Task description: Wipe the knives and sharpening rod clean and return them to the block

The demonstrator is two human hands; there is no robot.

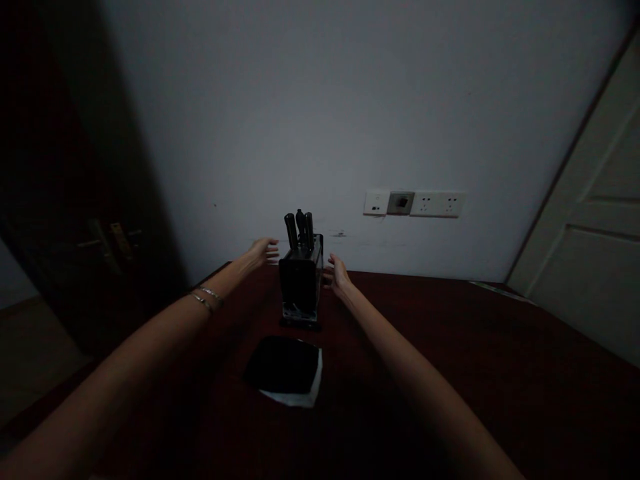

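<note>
A black knife block (299,287) stands upright on the dark red table, with several black handles (301,229) sticking up out of its top. My left hand (263,251) is just left of the block, fingers stretched toward it and nothing in them. On the other side, my right hand (337,274) is held close to the block's right face with its fingers apart; whether the fingertips touch it I cannot tell. In front of the block lies a folded cloth (285,367), dark on top with a pale edge.
The dark red tabletop (425,320) meets a grey wall with sockets and switches (414,203) at the right of the block. A thin flat item (500,291) lies near the table's far right edge. A dark door with a handle (120,241) is at left, a pale door (590,267) at right.
</note>
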